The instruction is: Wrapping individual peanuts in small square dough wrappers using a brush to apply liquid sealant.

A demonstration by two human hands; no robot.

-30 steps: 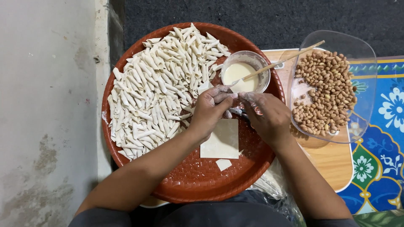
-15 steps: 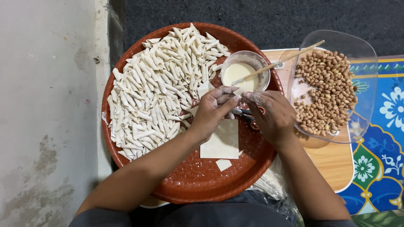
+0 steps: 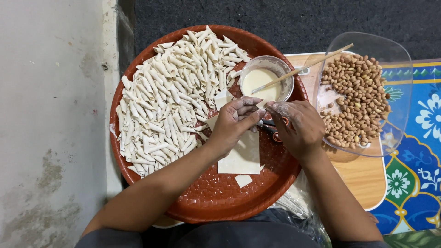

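Dozens of small rolled dough cones (image 3: 170,96) lie heaped on the left and upper part of a round red-brown tray (image 3: 216,197), which sits beside a bare grey wall or floor slab on the far left. Near the middle of the tray the left hand (image 3: 236,121) comes in from below, fingers curled and dusted with flour, its grip pinched shut on a small piece of dough held at the fingertips, though the piece itself is mostly hidden between the two hands. Just under that hand a flat square dough sheet (image 3: 241,158) rests on the tray, with a small offcut (image 3: 243,180) just below it. Above the hands, touching the tray's upper right rim, stands a small glass bowl (image 3: 266,76) of pale paste with a thin wooden stick (image 3: 303,67) leaning out of it to the right. The right hand (image 3: 298,128) meets the left fingertip to fingertip, its grip also closed down on the same bit of dough, floury along the knuckles; orange-handled scissors (image 3: 275,131) lie partly under it on the tray. Further right, a clear plastic dish (image 3: 399,69) holds a pile of peanuts (image 3: 356,98) and rests on a wooden board (image 3: 363,179), which lies on a blue flowered mat (image 3: 413,183).
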